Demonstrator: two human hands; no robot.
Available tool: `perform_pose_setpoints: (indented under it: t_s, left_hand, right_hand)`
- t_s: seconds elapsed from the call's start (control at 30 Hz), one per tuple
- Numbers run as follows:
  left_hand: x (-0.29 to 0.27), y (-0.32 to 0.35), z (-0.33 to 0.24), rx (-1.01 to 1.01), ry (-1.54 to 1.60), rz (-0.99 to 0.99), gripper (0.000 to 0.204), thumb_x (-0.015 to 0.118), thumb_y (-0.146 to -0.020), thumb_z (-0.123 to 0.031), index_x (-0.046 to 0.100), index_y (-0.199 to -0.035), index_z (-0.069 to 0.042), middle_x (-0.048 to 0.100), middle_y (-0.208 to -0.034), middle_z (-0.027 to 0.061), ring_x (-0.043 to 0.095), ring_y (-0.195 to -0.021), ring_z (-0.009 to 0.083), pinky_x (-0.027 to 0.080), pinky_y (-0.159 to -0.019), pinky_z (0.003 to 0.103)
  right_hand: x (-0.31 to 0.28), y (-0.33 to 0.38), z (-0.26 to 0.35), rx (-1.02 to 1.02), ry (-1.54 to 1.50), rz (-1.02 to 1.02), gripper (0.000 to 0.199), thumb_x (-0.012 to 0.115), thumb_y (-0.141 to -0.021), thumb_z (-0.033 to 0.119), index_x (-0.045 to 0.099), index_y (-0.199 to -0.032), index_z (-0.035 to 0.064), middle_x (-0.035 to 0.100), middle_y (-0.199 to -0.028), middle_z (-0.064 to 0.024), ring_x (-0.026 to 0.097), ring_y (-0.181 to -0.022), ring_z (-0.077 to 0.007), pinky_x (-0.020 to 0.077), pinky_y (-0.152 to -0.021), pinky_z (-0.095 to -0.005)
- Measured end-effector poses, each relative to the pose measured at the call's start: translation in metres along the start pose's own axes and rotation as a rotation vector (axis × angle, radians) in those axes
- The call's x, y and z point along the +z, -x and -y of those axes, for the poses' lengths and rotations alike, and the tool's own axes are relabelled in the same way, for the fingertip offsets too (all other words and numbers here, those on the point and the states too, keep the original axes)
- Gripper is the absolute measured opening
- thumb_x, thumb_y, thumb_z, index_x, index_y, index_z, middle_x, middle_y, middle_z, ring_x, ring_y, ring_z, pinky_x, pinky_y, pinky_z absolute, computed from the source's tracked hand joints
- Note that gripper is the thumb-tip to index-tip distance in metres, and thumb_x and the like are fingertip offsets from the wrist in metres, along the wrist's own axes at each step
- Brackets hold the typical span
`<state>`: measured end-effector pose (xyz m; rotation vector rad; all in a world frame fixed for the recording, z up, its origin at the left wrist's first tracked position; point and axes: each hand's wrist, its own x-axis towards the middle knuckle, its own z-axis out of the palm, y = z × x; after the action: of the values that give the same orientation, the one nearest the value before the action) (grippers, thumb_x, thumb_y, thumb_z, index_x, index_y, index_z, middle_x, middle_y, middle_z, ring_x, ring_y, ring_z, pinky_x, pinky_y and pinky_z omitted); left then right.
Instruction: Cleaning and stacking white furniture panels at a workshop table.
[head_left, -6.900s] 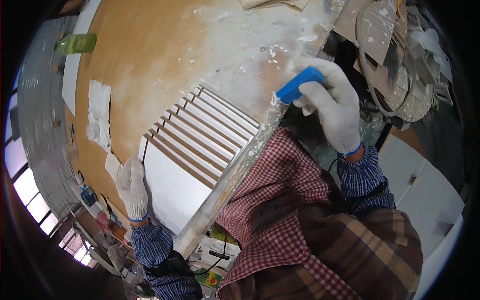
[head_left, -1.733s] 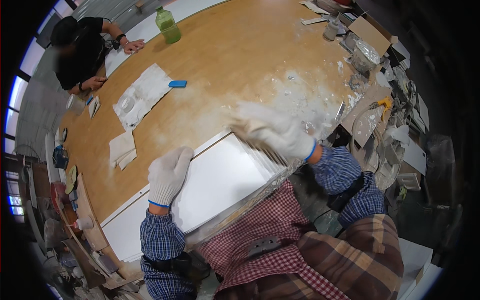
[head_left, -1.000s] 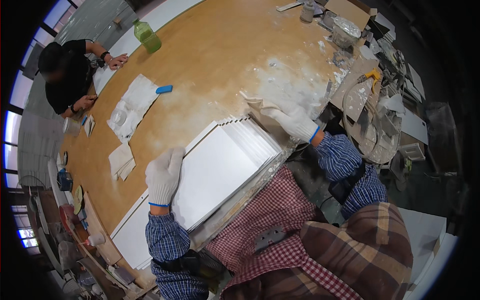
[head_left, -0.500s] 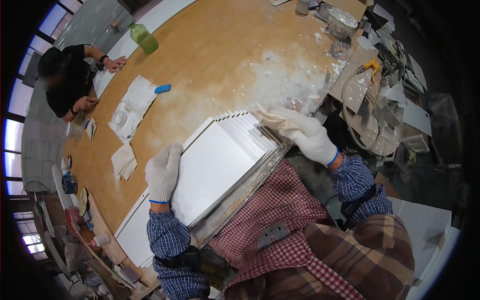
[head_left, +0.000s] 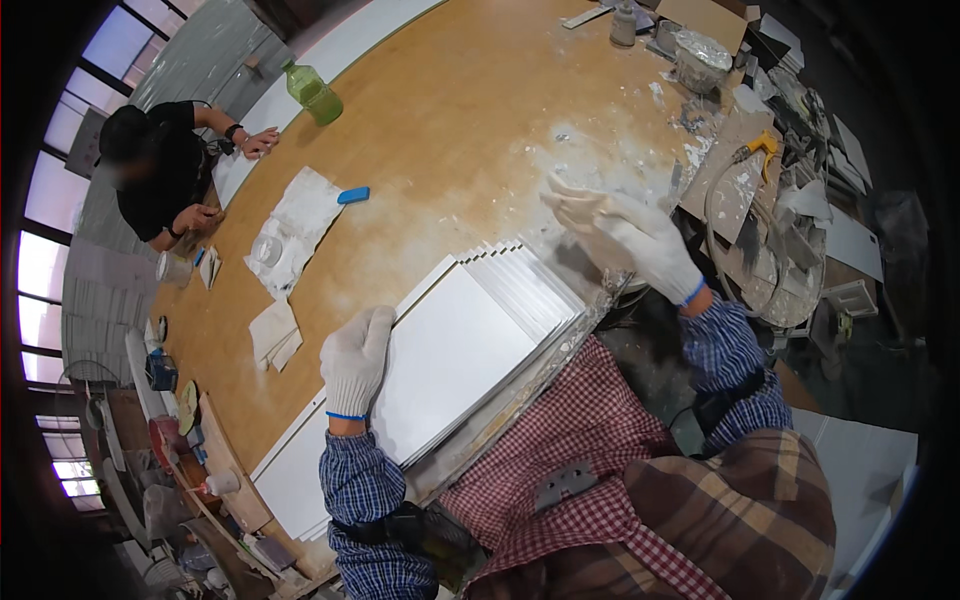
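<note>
The right hand (head_left: 630, 240), open and empty, had lifted off the fanned stack of white tiles (head_left: 470, 350) toward 1 o'clock (half a second before, it rested on the stack's far edge). The left hand (head_left: 355, 360) stayed flat on the stack at the desk (head_left: 440, 110) edge, so squaring appeared finished.

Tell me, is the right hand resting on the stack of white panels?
No, the right hand is lifted clear of the white panels.
</note>
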<state>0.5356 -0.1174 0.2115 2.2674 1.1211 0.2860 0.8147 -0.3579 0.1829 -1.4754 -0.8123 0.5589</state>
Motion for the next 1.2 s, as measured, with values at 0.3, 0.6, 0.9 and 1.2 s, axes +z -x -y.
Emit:
perform_pose_setpoints:
  t_s: [0.3,0.6,0.9,1.2]
  left_hand:
    - [0.001,0.003,0.003,-0.012,-0.005,0.005,0.042,0.055,-0.095,-0.043,0.072,-0.107,-0.007,0.071,-0.092,0.0204,0.069,-0.09,0.0326,0.051,-0.083,0.037]
    - [0.001,0.002,0.001,-0.018,-0.024,0.001,0.041,0.057,-0.095,-0.04,0.072,-0.106,-0.003,0.071,-0.092,0.0203,0.07,-0.088,0.0286,0.051,-0.083,0.035]
    - [0.008,-0.005,-0.004,0.033,0.006,0.03,0.037,0.053,-0.1,-0.029,0.069,-0.108,0.003,0.072,-0.092,0.0146,0.065,-0.086,0.0182,0.049,-0.082,0.03]
    - [0.008,0.003,0.011,-0.006,0.024,0.035,0.037,0.049,-0.103,-0.024,0.067,-0.111,0.006,0.071,-0.099,0.0115,0.062,-0.093,0.0158,0.047,-0.087,0.028]
  right_hand:
    - [0.057,-0.002,-0.072,0.123,-0.027,0.206,0.028,0.059,-0.095,0.015,0.063,-0.118,-0.0002,0.069,-0.115,-0.0079,0.059,-0.107,-0.013,0.0444,-0.096,-0.0258]
    - [-0.016,0.107,-0.044,0.475,-0.21,0.261,0.032,0.062,-0.094,0.018,0.064,-0.117,-0.005,0.068,-0.11,-0.0066,0.059,-0.1,-0.0111,0.0468,-0.089,-0.0263]
    - [-0.043,0.102,-0.042,0.315,-0.71,-0.349,0.049,0.056,-0.1,0.025,0.047,-0.136,-0.0068,0.059,-0.128,-0.0135,0.06,-0.116,-0.0198,0.0474,-0.101,-0.0326]
    - [-0.032,0.056,-0.049,0.189,-0.713,-0.393,0.047,0.05,-0.102,0.026,0.048,-0.136,-0.0066,0.06,-0.125,-0.0107,0.059,-0.113,-0.017,0.046,-0.098,-0.0299]
